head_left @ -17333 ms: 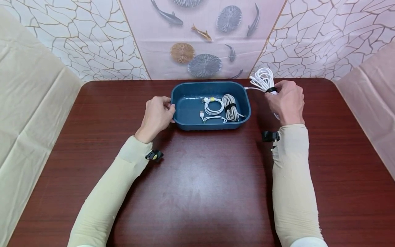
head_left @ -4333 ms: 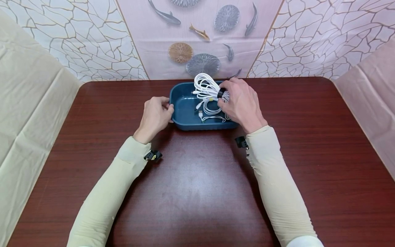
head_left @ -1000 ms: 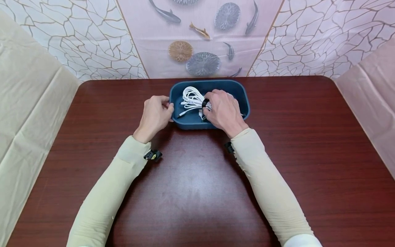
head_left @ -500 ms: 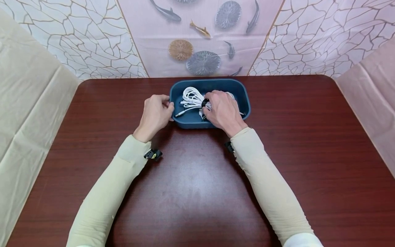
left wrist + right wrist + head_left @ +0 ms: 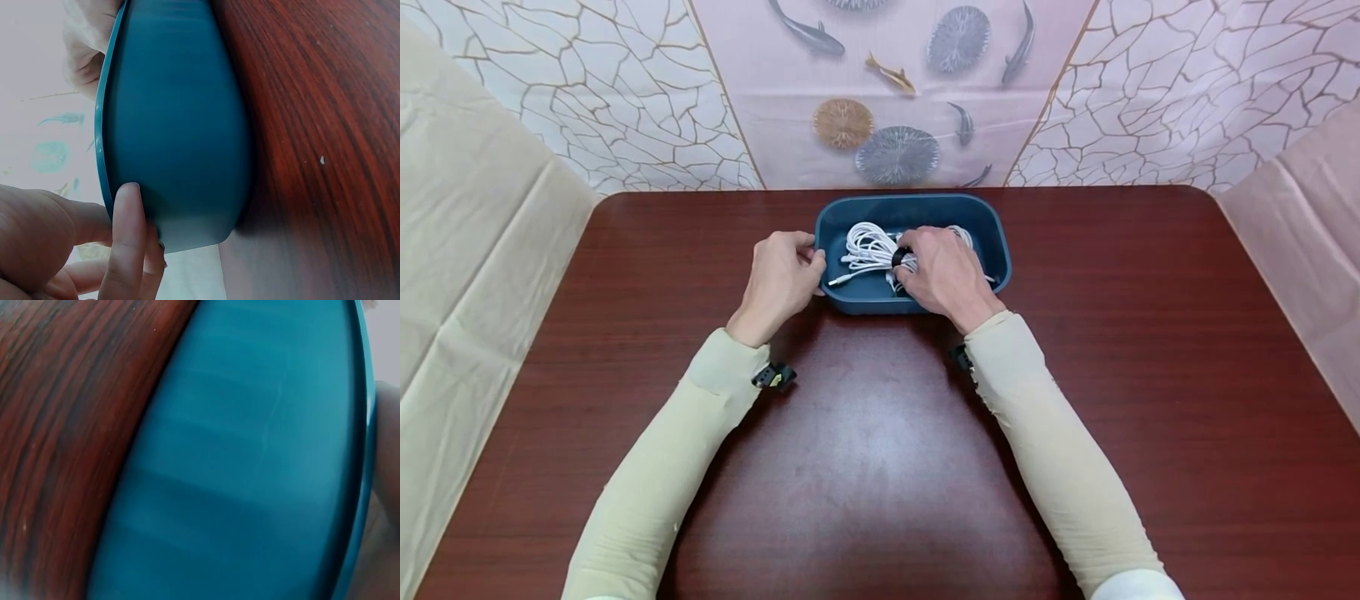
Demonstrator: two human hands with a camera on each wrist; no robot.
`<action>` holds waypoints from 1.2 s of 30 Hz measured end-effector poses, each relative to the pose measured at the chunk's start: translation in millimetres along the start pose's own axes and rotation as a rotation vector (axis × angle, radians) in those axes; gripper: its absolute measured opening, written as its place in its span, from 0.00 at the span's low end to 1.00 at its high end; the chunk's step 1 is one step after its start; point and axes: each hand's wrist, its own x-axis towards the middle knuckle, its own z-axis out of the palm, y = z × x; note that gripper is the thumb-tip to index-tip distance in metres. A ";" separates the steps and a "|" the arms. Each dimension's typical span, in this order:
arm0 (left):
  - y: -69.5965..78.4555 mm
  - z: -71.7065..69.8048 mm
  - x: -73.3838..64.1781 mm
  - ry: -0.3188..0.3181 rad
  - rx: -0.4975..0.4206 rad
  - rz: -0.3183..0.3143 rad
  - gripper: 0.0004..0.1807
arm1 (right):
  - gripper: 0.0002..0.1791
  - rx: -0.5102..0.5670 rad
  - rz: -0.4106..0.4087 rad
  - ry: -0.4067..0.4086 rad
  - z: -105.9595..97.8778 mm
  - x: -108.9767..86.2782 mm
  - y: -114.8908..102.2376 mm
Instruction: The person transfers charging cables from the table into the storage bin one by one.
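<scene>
A dark blue plastic bin point(image 5: 880, 306) stands near the back edge of the table. My left hand point(image 5: 778, 279) pinches its left rim; in the left wrist view the fingers point(image 5: 127, 228) press the outside of the bin wall point(image 5: 181, 125). Inside the bin, my right hand point(image 5: 946, 271) grips a bundled white cable point(image 5: 868, 244) by its black strap point(image 5: 899, 257). The bundle's loops fan out to the left, and one plug end points toward the bin's left front. Other cables point(image 5: 961, 235) lie beneath and behind the right hand, mostly hidden. The right wrist view is mostly filled by the bin's outer wall point(image 5: 250, 456).
The bin rests on a dark red wood-grain table point(image 5: 865, 450). A patterned cloth point(image 5: 895, 108) hangs behind the table's back edge, and plain beige cloth point(image 5: 467, 250) hangs at the left side. Small black wrist cameras point(image 5: 773, 376) sit at both sleeves.
Earlier my right hand held the cable bundle right of the bin, then above it; now the bundle is down inside. The left hand has kept to the rim. Little differs over the last second.
</scene>
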 end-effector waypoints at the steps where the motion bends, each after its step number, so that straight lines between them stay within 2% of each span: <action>1: 0.0 -0.1 0.1 0.003 0.002 0.000 0.17 | 0.20 0.004 -0.004 0.001 -0.2 0.0 0.0; 13: -0.2 0.7 0.8 0.020 0.003 0.005 0.17 | 0.16 0.034 -0.013 0.015 -0.3 1.2 1.5; 24: 1.3 -0.5 -0.6 0.013 0.001 -0.004 0.18 | 0.19 0.077 0.001 0.023 -4.5 1.1 4.3; 30: 0.4 2.0 -1.2 0.010 -0.004 -0.010 0.17 | 0.18 0.127 0.043 0.063 -8.5 -2.1 8.6; 36: 1.5 1.6 -0.3 0.013 0.003 -0.010 0.17 | 0.16 0.166 0.047 0.135 -15.3 -3.1 15.5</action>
